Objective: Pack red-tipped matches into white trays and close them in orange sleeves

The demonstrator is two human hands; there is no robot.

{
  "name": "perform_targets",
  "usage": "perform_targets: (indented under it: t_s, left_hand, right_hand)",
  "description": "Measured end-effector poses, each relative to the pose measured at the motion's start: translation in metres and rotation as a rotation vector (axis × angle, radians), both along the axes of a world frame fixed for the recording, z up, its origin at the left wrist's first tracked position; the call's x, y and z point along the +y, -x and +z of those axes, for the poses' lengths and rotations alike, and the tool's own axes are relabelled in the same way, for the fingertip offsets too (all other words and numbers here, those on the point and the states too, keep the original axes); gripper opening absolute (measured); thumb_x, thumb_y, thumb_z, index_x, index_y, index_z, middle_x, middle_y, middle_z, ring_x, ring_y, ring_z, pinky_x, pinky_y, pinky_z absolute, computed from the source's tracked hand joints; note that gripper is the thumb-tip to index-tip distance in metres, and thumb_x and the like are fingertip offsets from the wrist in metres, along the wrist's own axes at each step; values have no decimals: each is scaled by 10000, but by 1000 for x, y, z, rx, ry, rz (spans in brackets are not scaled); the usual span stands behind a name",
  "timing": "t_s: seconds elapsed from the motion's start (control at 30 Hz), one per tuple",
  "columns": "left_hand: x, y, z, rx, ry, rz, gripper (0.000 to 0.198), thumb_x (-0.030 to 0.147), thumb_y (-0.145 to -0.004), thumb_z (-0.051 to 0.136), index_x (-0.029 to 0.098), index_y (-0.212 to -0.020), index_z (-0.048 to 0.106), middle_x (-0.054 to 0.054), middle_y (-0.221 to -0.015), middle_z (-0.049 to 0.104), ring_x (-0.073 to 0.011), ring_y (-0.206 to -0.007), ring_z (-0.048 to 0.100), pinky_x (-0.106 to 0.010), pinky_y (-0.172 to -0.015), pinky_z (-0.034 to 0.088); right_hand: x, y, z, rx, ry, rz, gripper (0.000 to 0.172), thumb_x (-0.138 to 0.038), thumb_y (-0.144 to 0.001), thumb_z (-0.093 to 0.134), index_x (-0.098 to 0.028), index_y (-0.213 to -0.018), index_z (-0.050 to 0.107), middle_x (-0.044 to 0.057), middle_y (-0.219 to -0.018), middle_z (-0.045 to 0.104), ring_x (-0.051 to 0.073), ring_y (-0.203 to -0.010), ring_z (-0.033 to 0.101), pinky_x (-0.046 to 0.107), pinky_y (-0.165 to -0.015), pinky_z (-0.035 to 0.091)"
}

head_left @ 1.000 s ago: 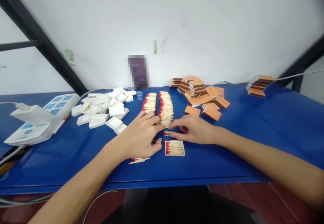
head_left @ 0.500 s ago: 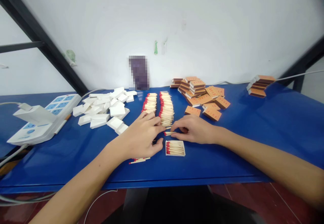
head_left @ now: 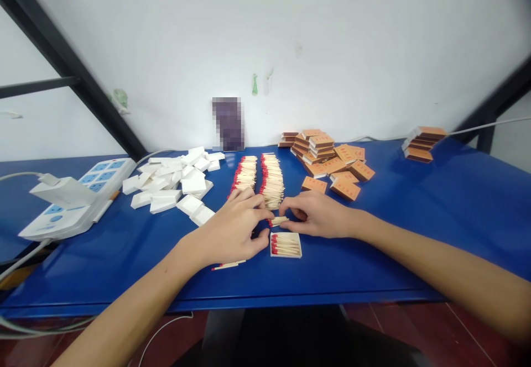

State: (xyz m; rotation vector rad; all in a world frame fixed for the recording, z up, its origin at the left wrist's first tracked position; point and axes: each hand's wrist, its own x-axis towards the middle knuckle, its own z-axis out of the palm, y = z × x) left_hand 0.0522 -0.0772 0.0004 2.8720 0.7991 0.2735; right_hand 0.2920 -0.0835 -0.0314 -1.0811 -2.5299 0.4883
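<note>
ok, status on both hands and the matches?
Left hand and right hand meet over a small bunch of matches, pinching it. Open tray of matches just below. Match rows behind; nothing blocking.

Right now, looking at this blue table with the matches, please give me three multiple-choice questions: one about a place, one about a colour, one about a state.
1. Where does the open tray of matches lie?
A. Just in front of both hands, towards the table's near edge
B. On the power strip
C. On top of the orange boxes

2. What colour are the match heads in the two long rows of matches?
A. Green
B. Red
C. Black

3. What is the state of the right hand?
A. Raised high above the table
B. Flat on the wall
C. Low on the table, pinching a small bundle of matches

Answers: 1 A, the tray sits nearer the table's edge than the left hand and right hand. 2 B, the tips are red. 3 C, the fingertips close on the bundle.
</note>
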Motion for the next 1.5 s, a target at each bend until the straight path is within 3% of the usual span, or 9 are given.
perform_targets:
  t_s: [0.27,0.63,0.8,1.0,1.5]
  left_hand:
    - [5,1,-3,31,-153,97,300,244,-890,515,191,-1123,697,-76,-972,594,-266,-994,499,-450,-890,386]
    - [5,0,-3,35,-141,80,273,247,-897,508,181,-1060,717,-65,-930,585,-246,-943,503,-442,-881,379]
    - [3,-1,-2,16,-123,74,298,238,-895,516,186,-1114,711,-66,-948,589,-252,-982,498,-438,-894,383]
    - [2,-2,-1,12,-117,49,254,226,-882,523,178,-1022,730,-74,-935,589,-260,-991,491,-444,-900,382]
    - [3,0,-1,21,-116,51,285,232,-892,520,210,-1072,739,-64,-924,587,-254,-968,496,-441,-881,370]
  right_hand:
    - [0,1,2,-24,2,15,213,-380,-958,610,-178,-927,672,-41,-636,555,109,-572,507,251,-605,324]
    - [1,0,2,-12,2,24,216,-388,-953,620,-182,-936,684,-43,-631,559,99,-558,496,243,-589,311]
    - [1,0,1,-8,-15,26,229,-386,-965,606,-199,-1061,698,-36,-666,581,109,-593,526,243,-604,331]
    - [-1,0,2,-10,-18,27,288,-411,-974,591,-199,-1141,691,-19,-701,600,122,-620,539,248,-607,340]
    - [-1,0,2,-16,-35,45,297,-385,-981,587,-202,-1175,716,-10,-697,611,122,-613,548,252,-588,337]
